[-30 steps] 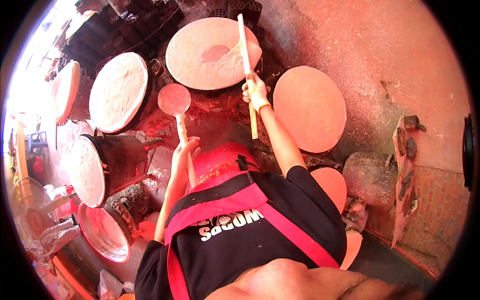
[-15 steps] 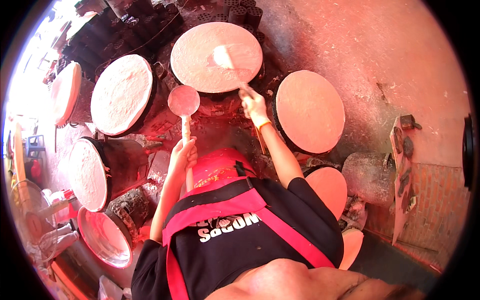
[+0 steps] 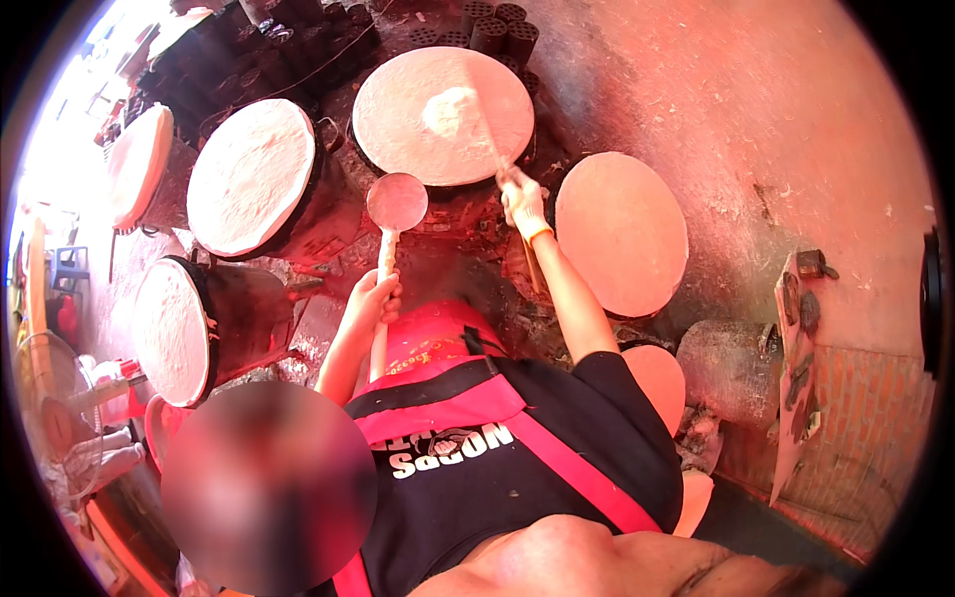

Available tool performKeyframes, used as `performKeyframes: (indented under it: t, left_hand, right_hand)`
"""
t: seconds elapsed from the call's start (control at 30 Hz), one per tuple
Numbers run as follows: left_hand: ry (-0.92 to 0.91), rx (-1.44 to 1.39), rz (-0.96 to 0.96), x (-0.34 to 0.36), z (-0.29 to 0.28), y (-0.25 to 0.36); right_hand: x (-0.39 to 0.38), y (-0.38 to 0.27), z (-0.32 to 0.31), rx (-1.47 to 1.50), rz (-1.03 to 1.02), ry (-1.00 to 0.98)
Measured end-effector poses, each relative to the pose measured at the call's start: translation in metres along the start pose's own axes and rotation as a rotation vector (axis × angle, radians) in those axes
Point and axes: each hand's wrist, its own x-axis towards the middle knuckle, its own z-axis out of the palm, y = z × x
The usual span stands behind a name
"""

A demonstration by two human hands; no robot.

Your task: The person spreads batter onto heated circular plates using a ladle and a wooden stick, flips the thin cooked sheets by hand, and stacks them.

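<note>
My left hand is closed round the pale handle of a ladle. Its round bowl is raised in front of me, just below the far middle griddle. My right hand grips a long thin spreader, whose blade reaches over that griddle. Pale batter covers the griddle's whole round top. In the middle of this layer sits a brighter heap of batter, with the blade along its right side. A yellowish band circles my right wrist.
More round griddles with pale tops stand about me: one at left, one at right, others lower down. Dark pierced coal cylinders stack at the back. A bare metal drum stands lower right. A blurred round patch hides the lower left.
The view has shifted slightly. The ladle and my left hand have moved to the right. The spreader has also moved a little right over the batter, and the heap shows more fully beside it.
</note>
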Motion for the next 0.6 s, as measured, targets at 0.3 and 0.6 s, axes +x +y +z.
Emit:
performKeyframes:
  t: [0.3,0.6]
  left_hand:
    - [0.056,0.345,0.289,0.11,0.0,0.057]
    - [-0.225,-0.516,-0.114,0.178,0.021,0.067]
  right_hand:
    - [-0.086,0.048,-0.017,0.11,-0.055,0.043]
    - [-0.104,0.032,0.054,0.373,0.315,-0.252]
